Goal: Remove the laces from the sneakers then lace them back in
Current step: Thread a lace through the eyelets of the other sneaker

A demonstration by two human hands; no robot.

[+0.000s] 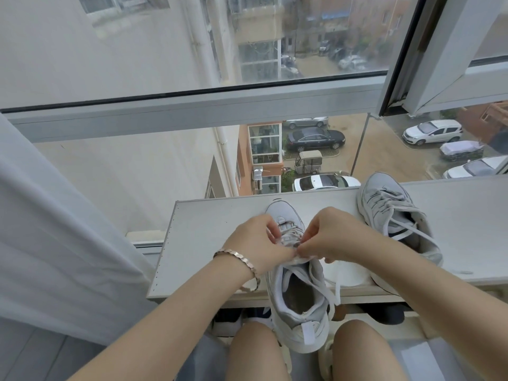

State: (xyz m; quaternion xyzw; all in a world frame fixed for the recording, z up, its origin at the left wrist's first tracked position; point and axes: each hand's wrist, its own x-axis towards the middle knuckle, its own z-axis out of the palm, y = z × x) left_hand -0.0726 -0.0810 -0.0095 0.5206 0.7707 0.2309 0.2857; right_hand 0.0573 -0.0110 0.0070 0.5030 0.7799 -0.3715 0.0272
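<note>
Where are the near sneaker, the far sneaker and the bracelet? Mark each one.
near sneaker (301, 340): head view, on its heel.
far sneaker (382, 187): head view, on its toe.
bracelet (246, 263): head view, on the links at the left wrist.

Soft overcast daylight enters through the window beyond the fingers, bright and even. Shadows beneath the fingers on the desk are faint. The upper pane looks hazy and streaked. Wide-angle distortion bends lines far from the fingers; near them, detail is sharp.
</note>
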